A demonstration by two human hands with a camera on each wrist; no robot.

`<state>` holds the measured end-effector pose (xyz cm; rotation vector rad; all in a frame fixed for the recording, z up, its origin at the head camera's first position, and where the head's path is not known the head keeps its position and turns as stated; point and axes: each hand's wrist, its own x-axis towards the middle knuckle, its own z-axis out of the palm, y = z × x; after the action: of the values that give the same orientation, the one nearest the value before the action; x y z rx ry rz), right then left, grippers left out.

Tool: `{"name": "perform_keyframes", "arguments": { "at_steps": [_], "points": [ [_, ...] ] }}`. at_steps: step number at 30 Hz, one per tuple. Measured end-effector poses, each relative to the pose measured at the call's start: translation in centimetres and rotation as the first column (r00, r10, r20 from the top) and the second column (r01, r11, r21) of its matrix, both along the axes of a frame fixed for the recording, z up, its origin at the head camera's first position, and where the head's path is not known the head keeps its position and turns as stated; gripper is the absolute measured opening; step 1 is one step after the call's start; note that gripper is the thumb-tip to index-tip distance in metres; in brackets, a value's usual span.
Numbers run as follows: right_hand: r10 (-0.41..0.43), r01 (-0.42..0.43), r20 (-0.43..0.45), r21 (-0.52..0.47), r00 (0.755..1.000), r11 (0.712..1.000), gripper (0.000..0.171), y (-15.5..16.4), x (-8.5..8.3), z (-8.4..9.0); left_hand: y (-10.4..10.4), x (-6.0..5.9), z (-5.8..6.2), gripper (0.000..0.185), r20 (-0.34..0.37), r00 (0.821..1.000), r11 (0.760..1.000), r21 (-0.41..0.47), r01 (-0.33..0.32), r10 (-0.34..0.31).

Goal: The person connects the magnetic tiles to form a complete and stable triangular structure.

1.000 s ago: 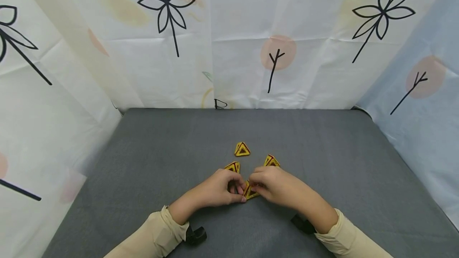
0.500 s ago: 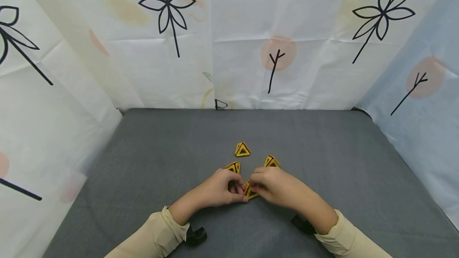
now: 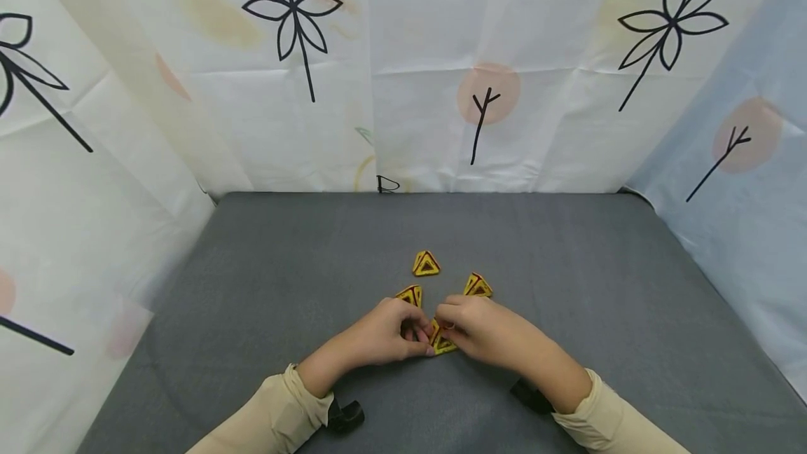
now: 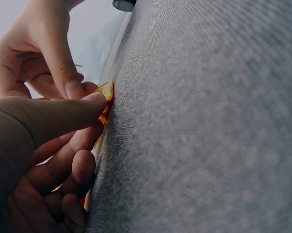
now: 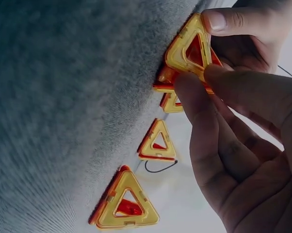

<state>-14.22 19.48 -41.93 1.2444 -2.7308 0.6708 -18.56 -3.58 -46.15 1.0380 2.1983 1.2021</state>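
Grey felt covers the surface (image 3: 567, 286) before you, and pale sheets printed with black flowers (image 3: 293, 12) and peach dots (image 3: 488, 93) wall it in on three sides. From the head view, your left hand (image 3: 384, 331) and right hand (image 3: 479, 328) meet near the front middle, fingertips together on a yellow triangle (image 3: 441, 343) with a red inner edge. Both hands are curled, pinching that piece between them; it lies low on the felt, mostly hidden by your fingers. Three more triangles lie just beyond: one (image 3: 409, 294) touching or just behind your left knuckles, one (image 3: 478, 284) just behind your right hand, and a third (image 3: 426, 263) farther back, between those two and apart from them. Beige sleeves (image 3: 277, 412) cover your forearms, and a black strap (image 3: 343, 414) shows at the left wrist.

From the left wrist view, your left hand (image 4: 44, 145) fills the lower left, thumb stretched along the felt with its tip on the yellow edge of the triangle (image 4: 106, 94). The other fingers curl beneath. Your right hand (image 4: 34, 48) comes in from above, one fingertip down beside your thumb at the same piece.

From the right wrist view, your right hand (image 5: 243, 145) pinches the triangle (image 5: 190, 48) at one side, while a left fingertip (image 5: 223, 19) presses its far corner. The piece stands tilted up off the felt. Whether it touches the red-edged piece just behind it, you cannot tell. Two other triangles (image 5: 158, 141) (image 5: 126, 204) lie flat farther along, well apart from your fingers.
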Motion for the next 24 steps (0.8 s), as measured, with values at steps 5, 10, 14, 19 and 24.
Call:
{"name": "perform_keyframes", "arguments": {
  "at_steps": [5,10,14,19,24],
  "points": [
    [-0.022,0.022,0.096,0.007,0.995,1.0,0.021,0.22,0.09,0.24,0.06,-0.09,-0.02,0.004,-0.002,1.0,1.0,-0.002,0.002,-0.002],
    [-0.073,0.069,0.198,0.025,0.978,0.997,0.029,0.25,0.23,0.61,0.14,-0.26,0.03,0.006,-0.021,1.0,1.0,0.002,0.005,-0.005],
    [-0.095,0.094,0.207,0.017,0.974,0.995,0.033,0.14,0.25,0.37,0.19,-0.29,0.04,0.005,-0.034,0.999,1.0,-0.001,0.005,-0.005],
    [-0.099,0.098,0.195,0.015,0.976,0.995,0.034,0.06,0.21,-0.13,0.19,-0.29,0.01,0.005,-0.039,0.999,1.0,-0.009,0.008,-0.008],
    [-0.088,0.088,0.193,0.011,0.977,0.996,0.034,0.07,0.16,-0.3,0.2,-0.27,-0.13,0.005,-0.039,0.999,1.0,-0.024,0.008,-0.009]
  ]
}}
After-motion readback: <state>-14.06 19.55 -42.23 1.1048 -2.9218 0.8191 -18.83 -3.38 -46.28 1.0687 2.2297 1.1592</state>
